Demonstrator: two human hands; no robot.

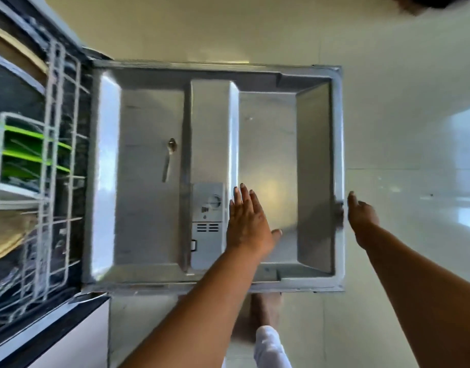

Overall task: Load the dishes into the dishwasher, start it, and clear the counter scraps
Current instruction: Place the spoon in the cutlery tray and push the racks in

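The dishwasher door [268,144] lies open and flat in front of me, steel inner face up. A metal spoon [169,158] lies loose on that face, left of the door's raised middle strip. My left hand [247,221] hovers flat above the door beside the grey detergent dispenser [208,208], fingers spread and holding nothing. My right hand [362,216] is at the door's outer edge by the latch, with its fingers curled around the rim. The white wire rack [56,155] inside the machine holds green plates [29,150] standing on edge.
Tan wooden boards [5,235] sit in the rack below the plates. Glossy pale floor tiles [401,128] surround the door. My bare foot [265,312] and a white trouser leg [271,346] are under the door's near edge. A cabinet front [69,341] stands at bottom left.
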